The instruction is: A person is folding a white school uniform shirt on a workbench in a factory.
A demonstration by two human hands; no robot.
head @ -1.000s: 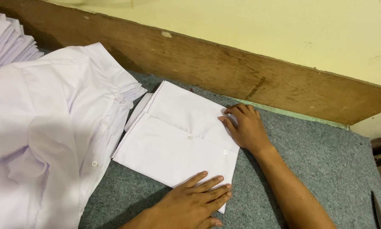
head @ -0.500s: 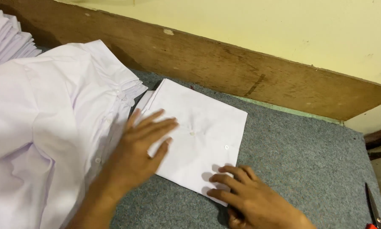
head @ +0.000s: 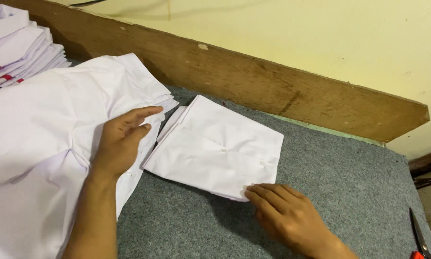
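Folded white shirt [head: 218, 148] flat on the grey bench [head: 330, 172], right hand [head: 285, 213] open, fingertips touching its near corner, left hand [head: 122, 139] open, resting on the loose shirts [head: 38, 144] left of it, scissors [head: 419, 235] far right

Folded shirt [head: 218, 148] on mat [head: 321, 192], unfolded shirts [head: 38, 139] left, scissors [head: 419, 235] perhaps far right

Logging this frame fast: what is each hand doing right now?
Left hand: open, flat on the spread-out white cotton shirts, holding nothing.
Right hand: open, fingertips on the folded white buttoned shirt, holding nothing.
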